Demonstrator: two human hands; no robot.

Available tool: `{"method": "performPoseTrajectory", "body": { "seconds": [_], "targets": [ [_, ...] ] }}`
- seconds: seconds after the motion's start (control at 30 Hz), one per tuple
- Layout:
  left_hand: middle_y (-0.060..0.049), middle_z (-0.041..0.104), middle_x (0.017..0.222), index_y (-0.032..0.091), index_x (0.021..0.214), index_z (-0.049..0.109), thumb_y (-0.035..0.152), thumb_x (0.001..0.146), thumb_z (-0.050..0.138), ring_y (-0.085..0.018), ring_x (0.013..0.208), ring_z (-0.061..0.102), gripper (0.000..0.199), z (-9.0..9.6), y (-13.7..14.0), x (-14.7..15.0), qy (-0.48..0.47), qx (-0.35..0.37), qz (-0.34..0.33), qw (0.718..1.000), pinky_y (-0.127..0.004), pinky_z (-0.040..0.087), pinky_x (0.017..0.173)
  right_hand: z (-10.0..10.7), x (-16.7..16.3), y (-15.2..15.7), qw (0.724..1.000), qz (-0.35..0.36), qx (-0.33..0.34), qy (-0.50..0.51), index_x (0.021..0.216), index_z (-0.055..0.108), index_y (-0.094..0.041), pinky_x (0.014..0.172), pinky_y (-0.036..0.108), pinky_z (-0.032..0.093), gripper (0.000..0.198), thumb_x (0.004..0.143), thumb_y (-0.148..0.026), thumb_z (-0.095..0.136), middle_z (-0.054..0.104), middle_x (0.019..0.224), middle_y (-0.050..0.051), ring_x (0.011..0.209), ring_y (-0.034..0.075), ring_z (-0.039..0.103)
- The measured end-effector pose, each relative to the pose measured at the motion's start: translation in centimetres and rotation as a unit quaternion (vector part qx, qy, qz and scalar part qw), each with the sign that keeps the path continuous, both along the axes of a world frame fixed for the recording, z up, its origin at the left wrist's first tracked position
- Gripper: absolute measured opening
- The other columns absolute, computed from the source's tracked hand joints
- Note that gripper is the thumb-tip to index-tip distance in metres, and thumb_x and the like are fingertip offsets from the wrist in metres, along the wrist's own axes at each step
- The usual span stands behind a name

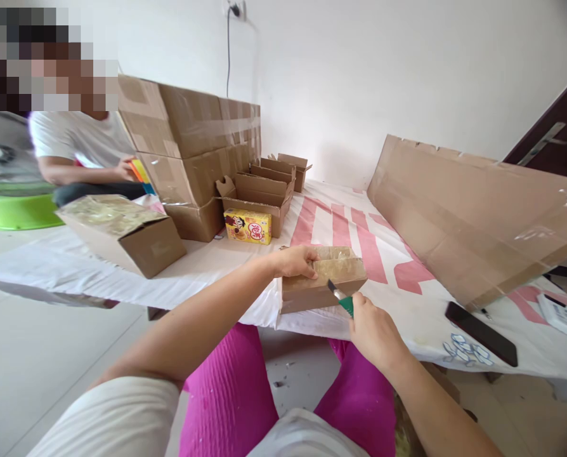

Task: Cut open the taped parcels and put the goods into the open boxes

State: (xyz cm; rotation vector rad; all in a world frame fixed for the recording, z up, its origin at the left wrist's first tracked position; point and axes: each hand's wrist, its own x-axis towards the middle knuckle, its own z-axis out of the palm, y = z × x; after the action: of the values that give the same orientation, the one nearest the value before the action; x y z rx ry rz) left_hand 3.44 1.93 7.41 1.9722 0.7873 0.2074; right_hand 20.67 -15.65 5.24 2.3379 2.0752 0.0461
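Head camera – set above lap, facing forward and down – hands near, cloth-covered surface beyond, wall farthest

Cloth-covered table: cardboard boxes, yellow carton, black phone.

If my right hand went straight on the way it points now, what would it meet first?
Probably the small cardboard box: the utility knife in your right hand points at its near top edge, with your left hand beyond in line. Whether knife and box touch is unclear.
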Motion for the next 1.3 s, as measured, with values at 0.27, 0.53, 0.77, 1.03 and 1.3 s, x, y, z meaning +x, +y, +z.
{"method": "performPoseTrajectory", "body": {
  "seconds": [0.27, 0.53, 0.77, 1.03, 1.3],
  "targets": [
    [0.002, 0.068, 0.078, 0.018, 0.089, 0.069, 0.028, 0.061, 0.07, -0.016, 0.07, 0.062, 0.029, -0.3, 0.7, 0.0, -0.009, -0.04, -0.002, 0.999, -0.023, 0.045, 0.06, -1.2, -1.1, 1.0, 0.997, -0.034, 0.044, -0.046, 0.097, 0.048, -0.016, 0.059, 0.028, 0.041, 0.014, 0.087, -0.007, 0.043, 0.064, 0.091, 0.008, 0.075, 0.02, 0.068],
    [0.002, 0.068, 0.077, 0.019, 0.094, 0.07, 0.029, 0.061, 0.07, -0.015, 0.067, 0.06, 0.034, 0.2, 0.4, 0.1, 0.011, -0.03, 0.0, 0.999, -0.022, 0.043, 0.058, -2.7, -1.7, 2.1, 0.994, -0.058, 0.085, -0.033, 0.098, 0.047, -0.016, 0.061, 0.028, 0.041, 0.014, 0.086, -0.009, 0.045, 0.063, 0.088, 0.008, 0.077, 0.021, 0.068],
    [0.001, 0.067, 0.077, 0.017, 0.09, 0.069, 0.028, 0.061, 0.068, -0.017, 0.071, 0.06, 0.031, 1.0, -0.7, 0.3, 0.02, 0.017, 0.018, 0.999, -0.024, 0.045, 0.062, -1.5, -1.1, 3.8, 0.987, -0.087, 0.095, 0.098, 0.102, 0.049, -0.014, 0.067, 0.03, 0.043, 0.019, 0.083, -0.013, 0.049, 0.066, 0.097, 0.012, 0.086, 0.024, 0.067],
    [0.001, 0.068, 0.077, 0.017, 0.088, 0.069, 0.028, 0.06, 0.068, -0.018, 0.07, 0.06, 0.031, 0.6, -0.6, 0.5, 0.02, -0.002, 0.027, 0.999, -0.025, 0.044, 0.062, -1.4, 0.4, 4.4, 0.92, 0.012, 0.283, 0.272, 0.099, 0.053, -0.019, 0.077, 0.032, 0.049, 0.021, 0.084, -0.033, 0.056, 0.069, 0.093, 0.008, 0.086, 0.023, 0.066],
    [0.003, 0.065, 0.075, 0.016, 0.08, 0.066, 0.018, 0.056, 0.068, -0.015, 0.072, 0.057, 0.024, 0.0, -0.7, 0.6, -0.071, -0.02, 0.034, 0.997, -0.025, 0.043, 0.068, 0.0, -1.5, 6.0, 0.949, 0.073, 0.3, 0.066, 0.098, 0.055, -0.017, 0.065, 0.031, 0.046, 0.017, 0.081, -0.016, 0.056, 0.066, 0.088, 0.009, 0.077, 0.022, 0.063]
  ]
}}
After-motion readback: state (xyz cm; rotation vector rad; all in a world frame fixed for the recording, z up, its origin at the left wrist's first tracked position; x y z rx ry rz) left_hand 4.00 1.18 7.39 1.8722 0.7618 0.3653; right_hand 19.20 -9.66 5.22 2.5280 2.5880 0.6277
